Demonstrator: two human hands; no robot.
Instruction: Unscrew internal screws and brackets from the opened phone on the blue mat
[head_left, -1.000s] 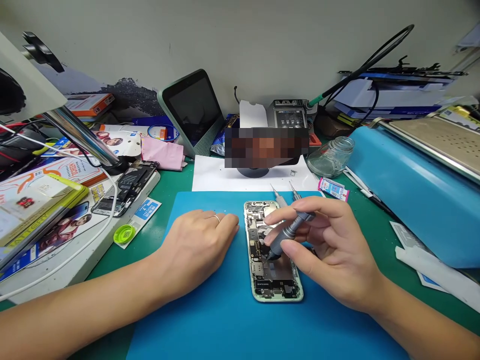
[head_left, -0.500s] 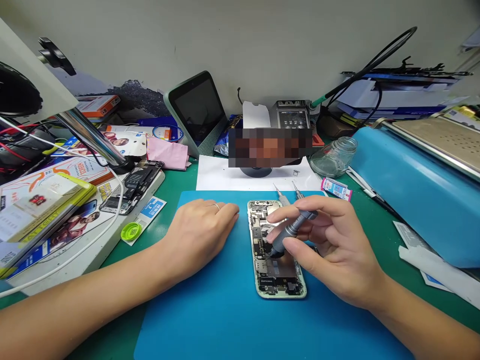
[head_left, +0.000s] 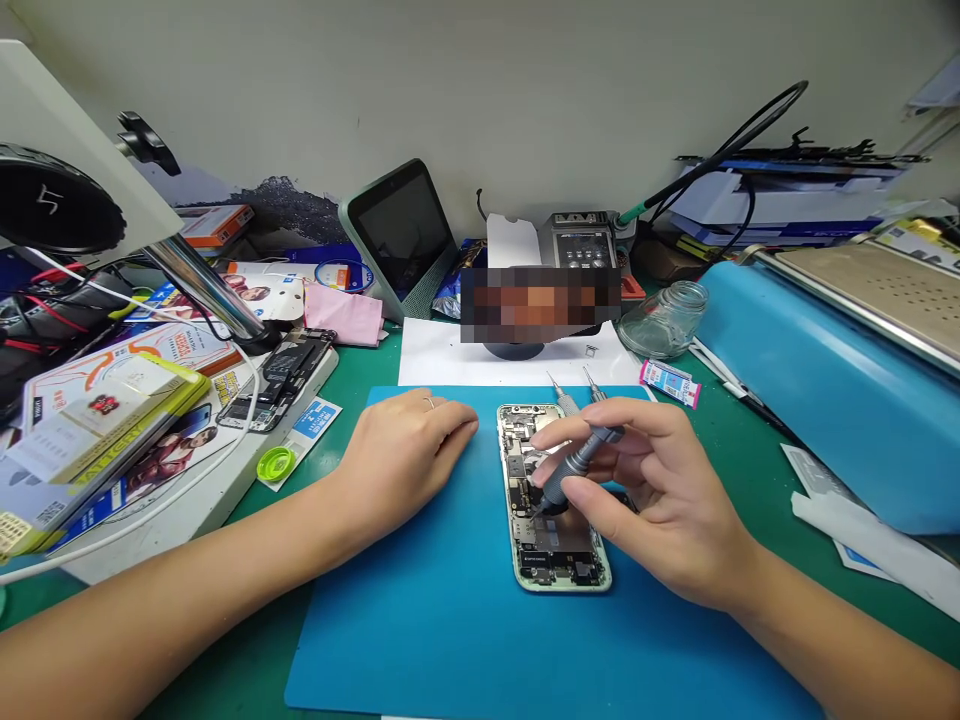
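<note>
An opened phone [head_left: 529, 573] with bare circuit boards lies on the blue mat [head_left: 420, 640]. My right hand [head_left: 667, 500] grips a grey precision screwdriver [head_left: 571, 472] between thumb and fingers, tilted over the phone. Its tip points down at the phone's left side, near a metal plate; whether it touches a screw is too small to tell. Left of the phone, my left hand [head_left: 405, 450] rests closed on the mat, fingers curled and nothing visible in them. Two more screwdrivers [head_left: 568, 402] lie beyond the phone, partly hidden by my right hand.
A white sheet [head_left: 442, 350] lies behind the mat, bearing a small metal piece [head_left: 591, 351]. A glass jar [head_left: 664, 320] stands at the back right beside a blue-covered machine [head_left: 810, 390]. On the left are another opened phone [head_left: 277, 380], boxes [head_left: 112, 410] and a metal post [head_left: 214, 295].
The camera view has shifted slightly, so the surroundings sit a little lower. Both hands and the phone keep about the same positions, with the screwdriver still held over the phone.
</note>
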